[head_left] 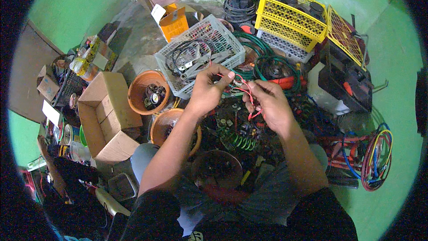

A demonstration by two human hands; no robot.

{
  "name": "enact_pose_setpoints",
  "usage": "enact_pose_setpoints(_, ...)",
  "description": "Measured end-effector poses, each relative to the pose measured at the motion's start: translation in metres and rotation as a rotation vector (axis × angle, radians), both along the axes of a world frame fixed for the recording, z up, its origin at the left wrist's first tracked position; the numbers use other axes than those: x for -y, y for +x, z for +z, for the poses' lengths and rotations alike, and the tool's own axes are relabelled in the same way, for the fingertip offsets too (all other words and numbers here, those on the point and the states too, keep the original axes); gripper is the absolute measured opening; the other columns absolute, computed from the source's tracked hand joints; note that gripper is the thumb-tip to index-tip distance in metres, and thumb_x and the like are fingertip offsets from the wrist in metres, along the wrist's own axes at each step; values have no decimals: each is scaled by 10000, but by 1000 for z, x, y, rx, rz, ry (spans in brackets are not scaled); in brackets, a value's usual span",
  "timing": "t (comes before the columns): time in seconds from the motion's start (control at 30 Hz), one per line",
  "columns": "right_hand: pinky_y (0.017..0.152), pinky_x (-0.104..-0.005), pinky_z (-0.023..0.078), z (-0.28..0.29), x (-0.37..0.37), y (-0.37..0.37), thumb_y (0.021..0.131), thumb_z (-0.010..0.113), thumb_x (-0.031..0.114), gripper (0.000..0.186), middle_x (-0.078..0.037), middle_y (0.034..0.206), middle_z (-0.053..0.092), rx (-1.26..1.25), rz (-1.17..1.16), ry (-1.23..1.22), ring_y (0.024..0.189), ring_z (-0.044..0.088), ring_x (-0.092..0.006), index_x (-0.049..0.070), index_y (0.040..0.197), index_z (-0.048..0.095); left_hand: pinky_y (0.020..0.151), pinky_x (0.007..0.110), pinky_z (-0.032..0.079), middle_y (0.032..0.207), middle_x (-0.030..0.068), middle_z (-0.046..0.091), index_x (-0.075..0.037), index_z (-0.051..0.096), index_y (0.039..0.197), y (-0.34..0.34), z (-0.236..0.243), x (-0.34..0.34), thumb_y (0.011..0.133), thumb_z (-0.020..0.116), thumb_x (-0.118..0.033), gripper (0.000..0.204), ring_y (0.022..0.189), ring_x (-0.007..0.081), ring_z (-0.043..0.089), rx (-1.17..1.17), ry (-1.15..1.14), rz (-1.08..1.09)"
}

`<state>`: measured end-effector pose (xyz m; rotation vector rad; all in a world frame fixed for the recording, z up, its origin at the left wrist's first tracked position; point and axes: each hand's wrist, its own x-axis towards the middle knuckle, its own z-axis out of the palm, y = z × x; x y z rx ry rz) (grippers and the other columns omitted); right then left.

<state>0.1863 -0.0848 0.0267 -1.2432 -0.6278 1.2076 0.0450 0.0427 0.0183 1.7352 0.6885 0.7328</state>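
Observation:
A thin red wire [242,90] runs in loops between my two hands, held up over a pile of small parts. My left hand [209,88] pinches one stretch of it between thumb and fingers, in front of the grey plastic crate [238,58]. On the other side, my right hand [269,102] has its fingers closed on the wire, and a loose loop hangs below them. What the wire's ends look like is too small to tell. Under the hands lie a green coiled cord [244,143] and many small dark parts [223,122].
Two orange-brown buckets [141,76] and an open cardboard box [117,149] stand to the left. Yellow crates [290,25] are stacked at the back right, beside a green hose [255,40]. A black toolbox [341,69] and coiled hoses [366,169] are at the right. A round bowl [217,154] sits between my legs.

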Motion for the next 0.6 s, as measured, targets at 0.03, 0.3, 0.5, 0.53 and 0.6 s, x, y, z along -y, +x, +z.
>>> enact_pose_setpoints(0.03, 546, -219, 401, 4, 0, -1, 986, 565, 192, 191, -30, 768, 608, -55, -15, -17, 623, 541, -105, 11, 1007, 626, 770, 298, 436, 841, 46, 625, -7, 655, 864, 0, -2, -1, 912, 669, -175, 175, 806, 131, 560, 17, 26, 22)
enact_pose_setpoints(0.3, 556, -216, 373, -2, 2, 1, 985, 559, 158, 154, 10, 737, 545, 356, 81, 104, 621, 481, -70, 29, 1014, 637, 824, 314, 442, 871, 54, 626, -17, 652, 883, 1, 3, 0, 919, 661, -207, 194, 867, 151, 572, -28, -53, 27)
enact_pose_setpoints(0.5, 509, -248, 410, -4, -1, 2, 998, 523, 177, 231, -30, 711, 624, 617, -176, 179, 574, 557, -91, -7, 1066, 646, 825, 314, 439, 861, 52, 628, -21, 648, 887, -1, 2, -1, 920, 657, -198, 180, 860, 148, 563, -48, -18, 64)
enact_pose_setpoints(0.53, 503, -238, 400, -4, -3, 2, 1013, 500, 176, 247, -38, 717, 628, 581, -218, 216, 581, 558, -89, -19, 1080, 636, 823, 314, 438, 859, 50, 627, -21, 646, 886, -2, 2, -2, 922, 655, -196, 179, 857, 147, 561, -36, -32, 71)
enact_pose_setpoints(0.6, 502, -236, 408, 4, -1, 2, 1018, 491, 178, 254, -72, 751, 659, 507, -254, 172, 592, 583, -98, -20, 1088, 634, 819, 313, 438, 856, 45, 626, -20, 642, 883, -3, 1, -5, 925, 649, -192, 177, 852, 144, 557, -12, -59, 85)
